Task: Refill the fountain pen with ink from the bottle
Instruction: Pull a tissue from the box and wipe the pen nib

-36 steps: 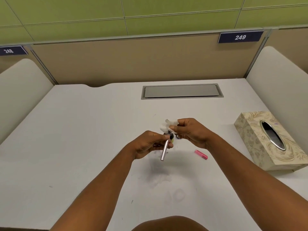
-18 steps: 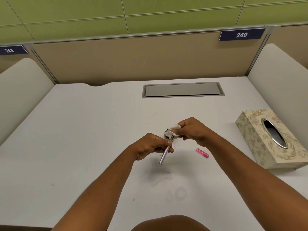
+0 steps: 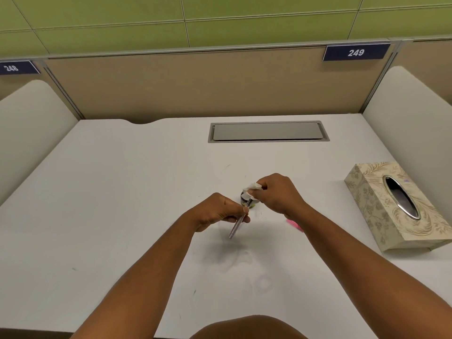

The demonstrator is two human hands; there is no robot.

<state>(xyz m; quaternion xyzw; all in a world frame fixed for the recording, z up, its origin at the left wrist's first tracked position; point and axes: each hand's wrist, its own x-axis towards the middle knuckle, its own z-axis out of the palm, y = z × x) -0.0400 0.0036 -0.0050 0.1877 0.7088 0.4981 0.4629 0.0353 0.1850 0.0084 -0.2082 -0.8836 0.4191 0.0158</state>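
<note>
My left hand (image 3: 217, 211) grips a slim silver fountain pen (image 3: 236, 225) near its front end, the barrel slanting down toward me. My right hand (image 3: 277, 193) pinches a crumpled white tissue (image 3: 252, 188) around the pen's tip. Right behind the tip stands the small dark ink bottle (image 3: 245, 199), mostly hidden by the tissue and fingers. A pink pen part (image 3: 294, 224) lies on the white desk (image 3: 122, 204) beside my right wrist, partly covered by it.
A patterned tissue box (image 3: 391, 209) sits at the right edge of the desk. A grey cable hatch (image 3: 267, 132) is set into the desk at the back. Low white dividers flank both sides, and a beige partition closes the back.
The tissue in my right hand has closed down onto the pen's tip and now looks more bunched. The pen has tilted a little and both hands stay together.
</note>
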